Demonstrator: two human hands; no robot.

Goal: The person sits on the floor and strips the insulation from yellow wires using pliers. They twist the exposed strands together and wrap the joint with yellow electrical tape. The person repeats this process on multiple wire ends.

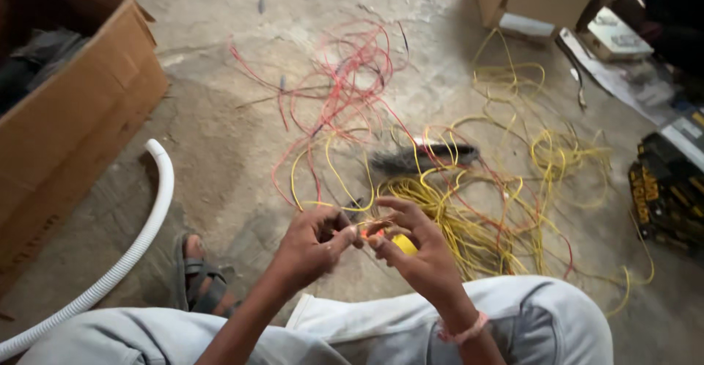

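Your left hand (312,244) and right hand (414,251) pinched red wire end (364,231); yellow tape roll (404,245) in right; tangled yellow wires (469,218) nearby risked snagging, slipping grip.

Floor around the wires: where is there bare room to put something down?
Bare concrete floor lies between the cardboard box on the left and the red wires, down to the white corrugated hose. It is crowded ahead of both hands, left hand and right hand, with yellow wires, and right by the black-yellow case.
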